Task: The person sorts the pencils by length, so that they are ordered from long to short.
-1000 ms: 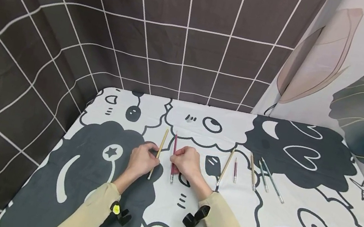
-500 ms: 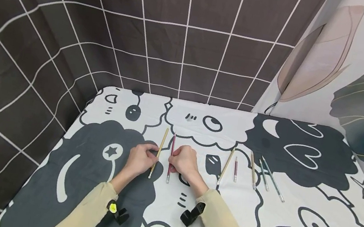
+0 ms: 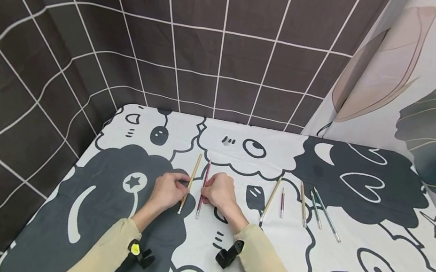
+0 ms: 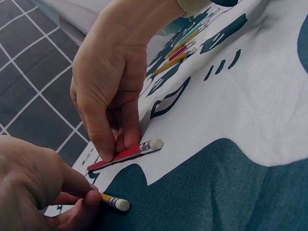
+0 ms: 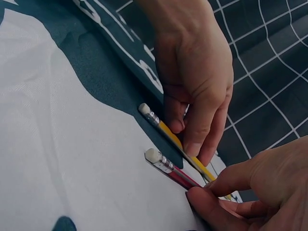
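My left hand [image 3: 168, 190] pinches a yellow pencil [image 3: 194, 170] with a white eraser, its eraser end toward me. Just to its right, my right hand [image 3: 220, 190] pinches a red pencil [image 3: 205, 175] between thumb and fingers. Both pencils lie close over the cloth, nearly side by side, with a narrow gap between them. In the left wrist view the red pencil [image 4: 126, 155] shows its metal band and eraser, while the fingers cover most of the yellow pencil [image 4: 115, 201]. The right wrist view shows both eraser ends, the yellow pencil [image 5: 169, 135] beyond the red one [image 5: 175, 173].
To the right lie another yellow pencil [image 3: 271, 198], a short red pencil [image 3: 282, 203], a tan pencil [image 3: 302, 205] and two greenish pencils [image 3: 326, 214]. A black-and-white cartoon cloth [image 3: 265, 267] covers the table. A dark grid curtain [image 3: 198, 47] hangs behind it.
The right hand has shifted slightly left with the red pencil, bringing it nearer the yellow one and tilting it a little. The left hand has barely moved.
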{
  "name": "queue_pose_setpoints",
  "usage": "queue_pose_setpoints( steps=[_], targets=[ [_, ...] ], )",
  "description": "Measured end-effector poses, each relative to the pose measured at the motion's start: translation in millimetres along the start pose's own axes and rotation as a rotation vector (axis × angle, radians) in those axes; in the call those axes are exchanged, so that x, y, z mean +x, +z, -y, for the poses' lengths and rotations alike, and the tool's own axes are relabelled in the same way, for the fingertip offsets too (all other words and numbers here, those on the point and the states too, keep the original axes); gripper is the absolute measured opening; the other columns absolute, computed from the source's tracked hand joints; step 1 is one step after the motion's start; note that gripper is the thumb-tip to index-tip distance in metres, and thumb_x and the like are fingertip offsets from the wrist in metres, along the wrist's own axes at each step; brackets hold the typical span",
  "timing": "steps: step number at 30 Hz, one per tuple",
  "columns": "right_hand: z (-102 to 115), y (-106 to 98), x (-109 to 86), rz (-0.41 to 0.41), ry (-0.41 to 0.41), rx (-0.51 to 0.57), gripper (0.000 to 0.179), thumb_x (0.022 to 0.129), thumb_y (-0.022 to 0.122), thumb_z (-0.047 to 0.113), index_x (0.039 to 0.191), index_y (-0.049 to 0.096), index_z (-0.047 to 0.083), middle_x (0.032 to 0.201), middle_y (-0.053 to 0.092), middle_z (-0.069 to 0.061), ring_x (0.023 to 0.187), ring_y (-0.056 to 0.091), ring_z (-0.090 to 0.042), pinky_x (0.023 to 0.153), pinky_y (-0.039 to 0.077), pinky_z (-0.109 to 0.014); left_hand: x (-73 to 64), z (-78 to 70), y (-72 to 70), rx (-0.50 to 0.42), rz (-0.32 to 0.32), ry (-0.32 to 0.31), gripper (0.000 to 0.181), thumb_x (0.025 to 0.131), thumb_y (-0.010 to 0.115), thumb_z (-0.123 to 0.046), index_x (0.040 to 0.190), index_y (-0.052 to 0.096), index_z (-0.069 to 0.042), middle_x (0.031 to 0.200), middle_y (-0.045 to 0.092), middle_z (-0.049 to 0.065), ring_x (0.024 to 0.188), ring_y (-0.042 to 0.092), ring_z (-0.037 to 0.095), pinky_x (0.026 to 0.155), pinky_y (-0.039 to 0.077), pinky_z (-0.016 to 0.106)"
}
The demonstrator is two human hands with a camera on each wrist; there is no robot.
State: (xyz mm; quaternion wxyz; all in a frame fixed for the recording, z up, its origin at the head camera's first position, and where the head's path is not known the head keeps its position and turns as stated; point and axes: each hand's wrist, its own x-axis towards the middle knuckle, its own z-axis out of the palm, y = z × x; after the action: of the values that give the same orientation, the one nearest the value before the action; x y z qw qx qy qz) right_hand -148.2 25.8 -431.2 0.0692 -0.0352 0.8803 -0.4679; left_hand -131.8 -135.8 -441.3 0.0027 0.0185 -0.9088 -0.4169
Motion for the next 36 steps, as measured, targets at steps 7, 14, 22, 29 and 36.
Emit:
queue_pose_setpoints(
  steps=[7, 14, 22, 29, 36],
  targets=[
    [3.7, -0.8, 2.0, 0.034, -0.024, 0.045, 0.003, 0.078, 0.069, -0.006, 0.078, 0.066, -0.008, 0.056, 0.063, -0.005, 0.046, 0.065, -0.016, 0.044, 0.049, -0.022, 3.9, -4.1, -1.2, -0.013, 0.005, 0.008, 0.029, 0.08, 0.074, 0.0, 0.109, 0.075, 0.0, 0.064, 0.067, -0.001, 0.053, 0.063, 0.011, 0.057, 0.047, 0.029],
    [5.5, -0.3, 2.2, 0.046, -0.013, 0.063, 0.004, 0.079, 0.069, -0.007, 0.08, 0.065, -0.008, 0.058, 0.064, -0.006, 0.047, 0.066, -0.016, 0.046, 0.051, -0.024, 6.2, -6.5, -1.8, -0.022, 0.024, -0.021, 0.03, 0.081, 0.074, 0.0, 0.111, 0.074, 0.0, 0.063, 0.066, -0.001, 0.052, 0.063, 0.011, 0.057, 0.046, 0.028],
    [6.2, 1.5, 5.7, 0.037, -0.003, 0.045, 0.004, 0.078, 0.069, -0.007, 0.078, 0.065, -0.005, 0.056, 0.063, -0.005, 0.046, 0.065, -0.015, 0.045, 0.05, -0.024, 7.5, -6.9, -2.6, -0.025, 0.019, -0.017, 0.029, 0.081, 0.073, 0.0, 0.11, 0.074, 0.0, 0.064, 0.067, -0.001, 0.053, 0.064, 0.011, 0.055, 0.046, 0.027],
    [4.7, 3.9, 4.6, 0.029, -0.011, 0.049, 0.006, 0.079, 0.069, -0.007, 0.076, 0.064, -0.005, 0.055, 0.063, -0.005, 0.045, 0.064, -0.014, 0.044, 0.05, -0.023, 5.8, -5.7, -1.6, -0.027, 0.02, -0.027, 0.028, 0.081, 0.073, 0.001, 0.11, 0.074, 0.0, 0.064, 0.067, -0.001, 0.052, 0.064, 0.011, 0.054, 0.046, 0.026],
    [3.4, 7.5, 1.8, 0.03, -0.005, 0.058, 0.007, 0.08, 0.069, -0.008, 0.077, 0.064, -0.005, 0.055, 0.063, -0.006, 0.045, 0.065, -0.015, 0.045, 0.05, -0.023, 2.0, -1.5, -1.0, -0.032, 0.019, -0.027, 0.029, 0.081, 0.073, 0.0, 0.11, 0.074, 0.001, 0.063, 0.067, -0.001, 0.052, 0.064, 0.012, 0.055, 0.046, 0.027]
  ],
)
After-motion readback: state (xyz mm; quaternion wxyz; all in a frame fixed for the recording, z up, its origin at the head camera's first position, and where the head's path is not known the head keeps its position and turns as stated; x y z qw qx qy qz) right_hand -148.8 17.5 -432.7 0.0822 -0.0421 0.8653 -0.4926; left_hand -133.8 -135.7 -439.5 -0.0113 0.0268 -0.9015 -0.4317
